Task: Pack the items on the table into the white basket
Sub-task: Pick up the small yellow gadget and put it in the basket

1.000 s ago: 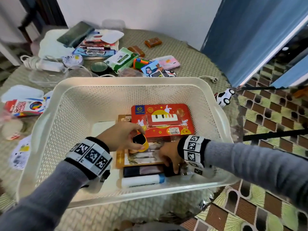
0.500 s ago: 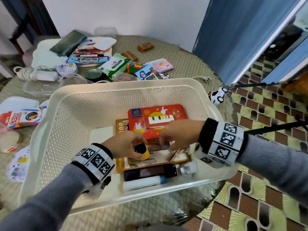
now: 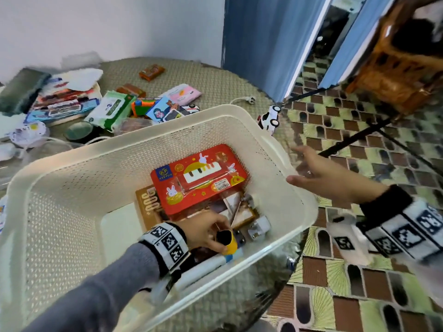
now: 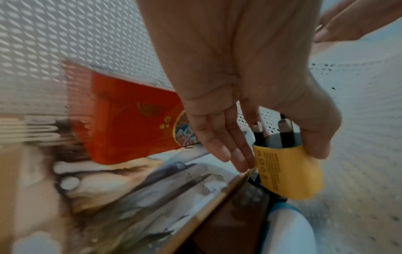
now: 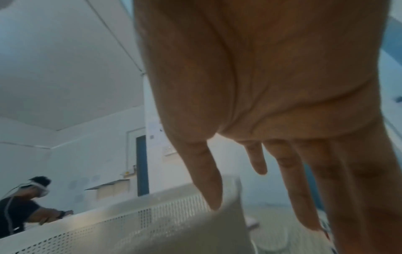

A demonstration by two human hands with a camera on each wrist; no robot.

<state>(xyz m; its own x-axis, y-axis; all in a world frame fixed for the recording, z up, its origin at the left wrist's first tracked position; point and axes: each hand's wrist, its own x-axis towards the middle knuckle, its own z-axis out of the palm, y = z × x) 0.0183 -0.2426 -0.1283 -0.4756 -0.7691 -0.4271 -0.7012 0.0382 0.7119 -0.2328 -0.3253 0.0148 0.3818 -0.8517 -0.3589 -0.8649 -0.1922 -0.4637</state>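
Two hands are at work, and only your left hand (image 3: 203, 230) carries anything: it pinches a yellow plug adapter (image 4: 287, 170) between thumb and fingers, prongs up, low over the near end of the white basket (image 3: 60, 207). Holding it by its sides likely lets you drop it into a gap among the things already packed. Under it lie a red toy-piano box (image 3: 199, 178), resting on a brown flat box (image 3: 146, 202), with a white charger (image 3: 260, 226) beside them and a white tube (image 4: 287, 228) along the near wall. Your right hand (image 3: 330, 178) is outside the basket, past its right rim, fingers straight and spread, holding nothing; it seems headed for the black-and-white toy car (image 3: 269, 118) at the tabletop edge. Beyond the far wall, a wet-wipes pack (image 3: 111, 110), a pink packet (image 3: 184, 93) and other things wait on the tabletop (image 3: 215, 77).
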